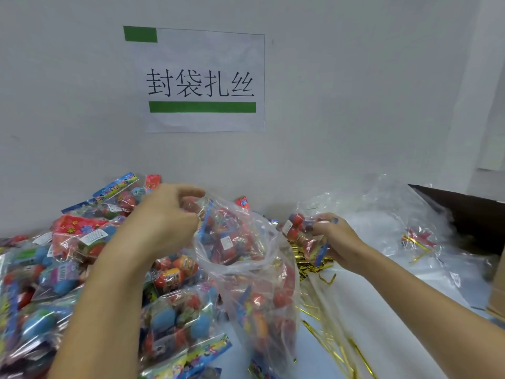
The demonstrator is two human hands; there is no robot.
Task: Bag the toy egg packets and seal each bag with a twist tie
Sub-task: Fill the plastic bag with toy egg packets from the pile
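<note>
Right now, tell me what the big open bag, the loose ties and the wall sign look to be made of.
Open bag: thin clear plastic film, glossy; it crinkles and shows the packets inside.
Ties: probably metallic foil over wire, shiny gold; narrow strips, some kinked.
Wall sign: apparently plain matte paper, printed in black and green.

From my feed I see two bare forearms coming up from the bottom edge, with no sleeve showing on either one. The left hand [166, 214] and the right hand [337, 242] wear no gloves. I see no ring on the fingers [191, 192] and no watch or band on either wrist. The nails that I can see are short and unpainted.
</note>
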